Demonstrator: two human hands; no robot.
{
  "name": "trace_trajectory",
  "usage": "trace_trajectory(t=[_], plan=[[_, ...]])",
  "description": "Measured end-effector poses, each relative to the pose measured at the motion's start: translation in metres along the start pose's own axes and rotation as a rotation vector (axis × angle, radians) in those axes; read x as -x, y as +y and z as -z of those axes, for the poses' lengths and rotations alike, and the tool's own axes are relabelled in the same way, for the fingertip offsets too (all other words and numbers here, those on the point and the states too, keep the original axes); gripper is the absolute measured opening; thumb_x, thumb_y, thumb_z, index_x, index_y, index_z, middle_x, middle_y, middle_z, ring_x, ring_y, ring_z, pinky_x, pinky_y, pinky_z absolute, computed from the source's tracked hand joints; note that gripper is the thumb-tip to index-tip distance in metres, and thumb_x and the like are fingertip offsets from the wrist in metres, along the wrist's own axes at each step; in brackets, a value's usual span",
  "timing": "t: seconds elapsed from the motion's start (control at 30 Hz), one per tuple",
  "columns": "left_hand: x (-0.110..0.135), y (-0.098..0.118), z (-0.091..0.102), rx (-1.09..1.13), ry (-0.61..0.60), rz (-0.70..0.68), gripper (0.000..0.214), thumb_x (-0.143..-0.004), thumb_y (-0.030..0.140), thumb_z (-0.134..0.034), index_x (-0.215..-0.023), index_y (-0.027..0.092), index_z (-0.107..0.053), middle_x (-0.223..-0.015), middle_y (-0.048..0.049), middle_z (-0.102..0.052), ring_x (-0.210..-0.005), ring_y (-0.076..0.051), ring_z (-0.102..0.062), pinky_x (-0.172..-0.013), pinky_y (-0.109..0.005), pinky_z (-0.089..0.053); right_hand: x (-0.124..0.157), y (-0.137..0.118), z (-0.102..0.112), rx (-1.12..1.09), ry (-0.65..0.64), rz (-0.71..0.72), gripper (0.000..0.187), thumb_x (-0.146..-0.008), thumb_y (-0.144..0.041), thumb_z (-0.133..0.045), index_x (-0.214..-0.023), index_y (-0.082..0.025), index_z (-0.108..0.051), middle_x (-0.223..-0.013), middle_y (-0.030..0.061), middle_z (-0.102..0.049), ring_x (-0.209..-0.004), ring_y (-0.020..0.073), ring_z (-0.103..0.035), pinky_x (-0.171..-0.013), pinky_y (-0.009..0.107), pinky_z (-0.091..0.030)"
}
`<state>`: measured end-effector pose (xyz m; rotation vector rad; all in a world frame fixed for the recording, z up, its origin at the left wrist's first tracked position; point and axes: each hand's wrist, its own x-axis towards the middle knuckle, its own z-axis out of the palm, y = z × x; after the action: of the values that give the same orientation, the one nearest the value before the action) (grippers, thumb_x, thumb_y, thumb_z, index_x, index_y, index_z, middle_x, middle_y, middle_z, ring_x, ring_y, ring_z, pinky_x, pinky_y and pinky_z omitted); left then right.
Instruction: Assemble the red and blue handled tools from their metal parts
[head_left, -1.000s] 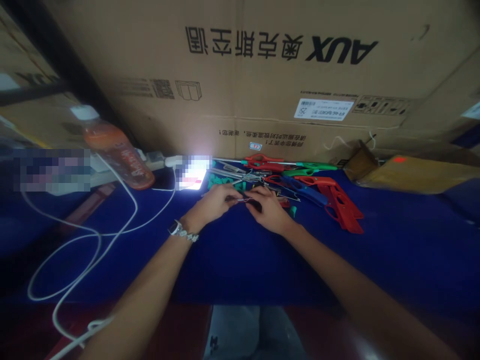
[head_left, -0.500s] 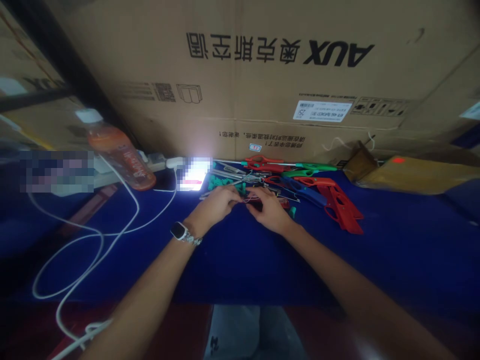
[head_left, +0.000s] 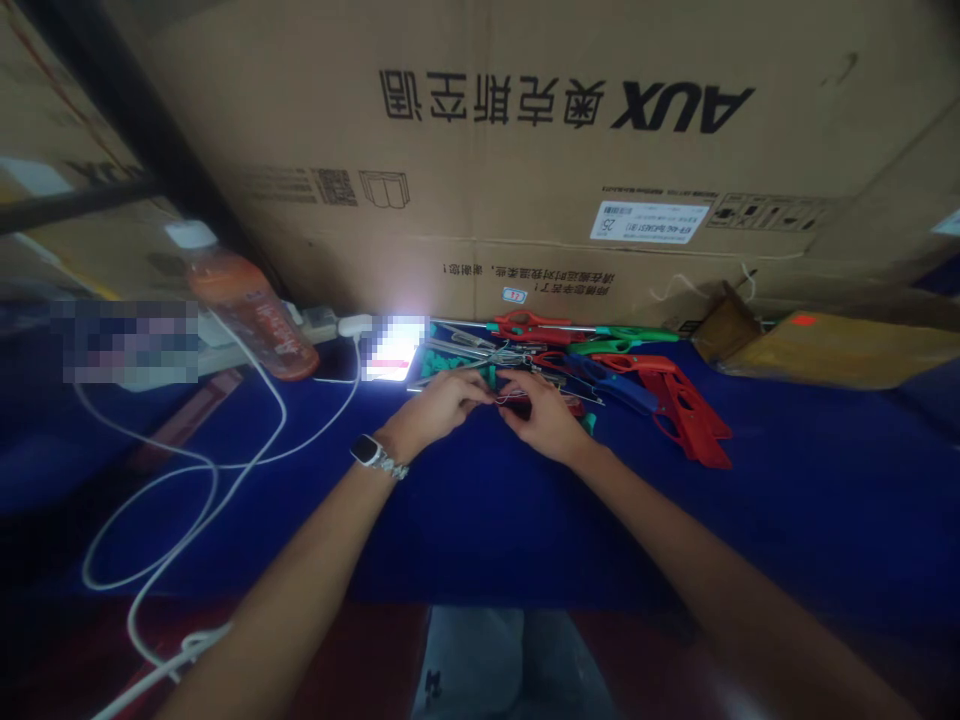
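1. A wristwatch [head_left: 369, 452] is worn on the left forearm, which is stretched out over the blue cloth [head_left: 480, 520].
2. The left hand [head_left: 439, 405] and right hand [head_left: 544, 420] are seen fingertip to fingertip, both pinched tight on a small dark part [head_left: 517, 408]. The part is held between the two hands, just above the cloth.
3. Just beyond, red and green plastic-handled tools [head_left: 675, 400] are heaped in front of an AUX cardboard box [head_left: 525, 200].
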<state>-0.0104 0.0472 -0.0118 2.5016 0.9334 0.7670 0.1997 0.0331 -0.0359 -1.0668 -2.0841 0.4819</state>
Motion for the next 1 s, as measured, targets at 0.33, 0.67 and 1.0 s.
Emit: trace_trajectory(t=[0.33,0.67,1.0], plan=[[0.002,-0.002,-0.004,-0.072,0.006,0.044,0.025,-0.089,0.004,-0.059,-0.096,0.021,-0.076,-0.097,-0.0051,-0.074,-0.093,-0.020,-0.068,-0.087,-0.036,-0.052,-0.001,0.001,0.001,-0.039,0.017,-0.054,0.052,-0.079,-0.014,-0.068,-0.129,-0.021,-0.058,-0.100,0.0045,-0.074,-0.100,0.0228,-0.068,-0.096,0.043,-0.049],[0.011,0.018,-0.012,-0.178,0.103,0.034,0.033,-0.090,0.003,-0.056,-0.101,0.025,-0.079,-0.102,-0.0072,-0.069,-0.102,-0.023,-0.065,-0.093,-0.041,-0.053,-0.001,-0.001,-0.001,-0.032,0.041,-0.038,0.047,-0.079,-0.012,-0.067,-0.124,-0.020,-0.060,-0.099,0.0044,-0.073,-0.098,0.0226,-0.067,-0.096,0.042,-0.050],[0.011,0.005,0.000,-0.210,0.022,0.007,0.034,-0.096,0.009,-0.053,-0.122,0.022,-0.071,-0.103,-0.0076,-0.073,-0.098,-0.023,-0.067,-0.088,-0.038,-0.054,-0.001,0.003,0.000,-0.073,0.020,-0.043,0.050,-0.080,-0.014,-0.067,-0.128,-0.022,-0.058,-0.097,0.0036,-0.074,-0.097,0.0229,-0.068,-0.096,0.044,-0.050]])
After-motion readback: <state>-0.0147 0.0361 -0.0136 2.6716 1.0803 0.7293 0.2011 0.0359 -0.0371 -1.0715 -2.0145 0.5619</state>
